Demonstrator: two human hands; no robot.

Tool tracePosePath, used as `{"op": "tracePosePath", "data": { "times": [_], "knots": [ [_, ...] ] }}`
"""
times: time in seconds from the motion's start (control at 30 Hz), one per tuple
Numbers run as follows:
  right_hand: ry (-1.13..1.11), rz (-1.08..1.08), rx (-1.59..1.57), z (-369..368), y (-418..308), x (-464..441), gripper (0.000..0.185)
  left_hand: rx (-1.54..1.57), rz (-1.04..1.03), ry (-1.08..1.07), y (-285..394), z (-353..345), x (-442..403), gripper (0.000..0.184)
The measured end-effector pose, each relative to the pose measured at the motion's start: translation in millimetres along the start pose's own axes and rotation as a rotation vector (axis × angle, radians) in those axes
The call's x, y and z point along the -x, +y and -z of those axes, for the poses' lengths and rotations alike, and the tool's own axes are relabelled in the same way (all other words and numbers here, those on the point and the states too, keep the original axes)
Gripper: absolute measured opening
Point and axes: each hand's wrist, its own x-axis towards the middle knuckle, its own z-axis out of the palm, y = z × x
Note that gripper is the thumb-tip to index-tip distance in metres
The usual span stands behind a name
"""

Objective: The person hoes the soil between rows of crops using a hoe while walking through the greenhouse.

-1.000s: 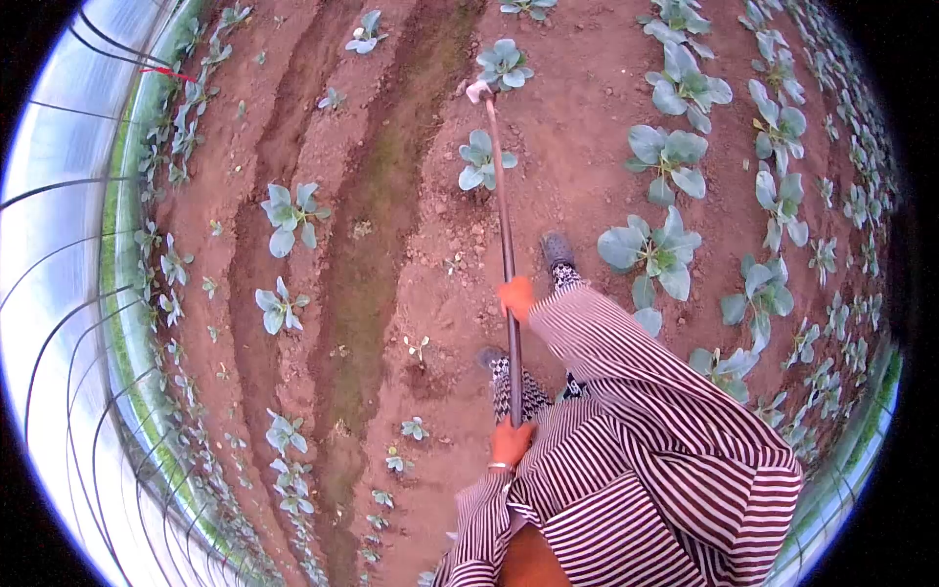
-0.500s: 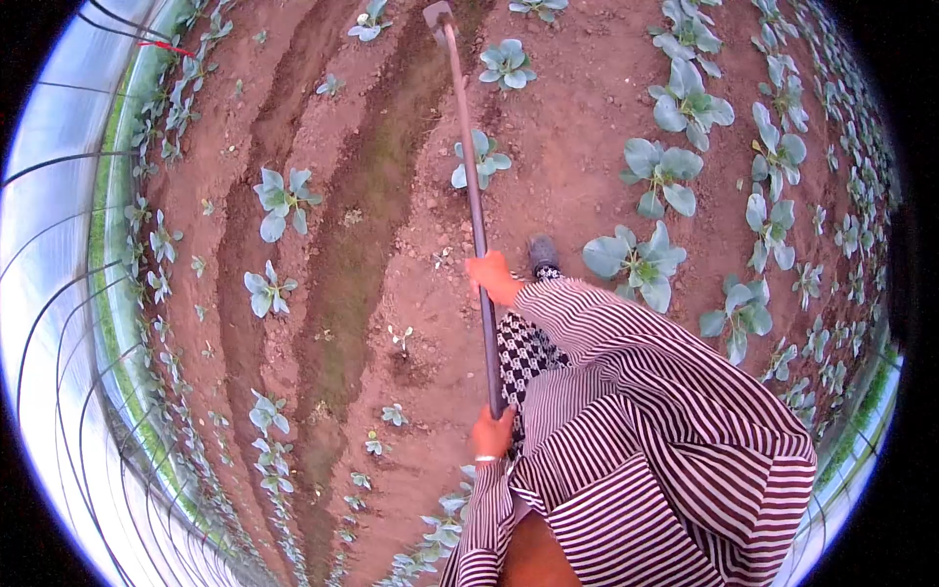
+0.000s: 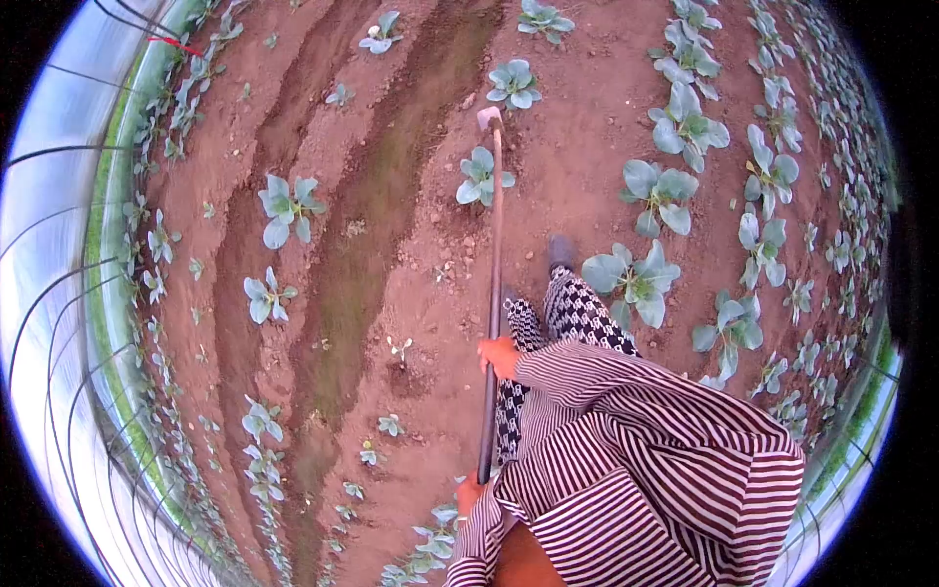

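Note:
A long-handled hoe [image 3: 496,235] runs up the middle of the view, away from my body. My right hand [image 3: 501,357] is closed around the middle of its handle. Near the butt end, my left hand [image 3: 469,494] grips the same handle, partly hidden by the sleeve. The pale hoe blade [image 3: 489,118] is at the far end, over reddish soil. It lies between two leafy cabbage-like plants, a nearer one [image 3: 479,177] and a farther one [image 3: 514,84]. Whether the blade touches the soil I cannot tell.
More leafy plants [image 3: 641,279] grow in rows to the right, others [image 3: 288,207] to the left. A greenish furrow [image 3: 362,225] runs left of the hoe. My shoe [image 3: 560,250] stands on the soil. Plastic sheeting with dark hoops [image 3: 59,245] curves along the left edge.
The hoe has come back toward my body, its blade now nearer and farther right. Both hands have drawn back with it, still gripping. More of my legs shows.

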Motion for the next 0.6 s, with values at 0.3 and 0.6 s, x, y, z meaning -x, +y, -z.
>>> {"op": "tracePosePath", "data": {
  "times": [0.3, 0.6],
  "knots": [
    [-0.071, 0.202, -0.104, -30, -178, -23, 0.016, -0.146, -0.080, 0.255, 99, -30, -93, 0.029],
    [0.151, 0.522, 0.394, 51, -451, -117, 0.021, 0.053, -0.238, 0.172, 366, -118, -192, 0.036]
  ]
}}
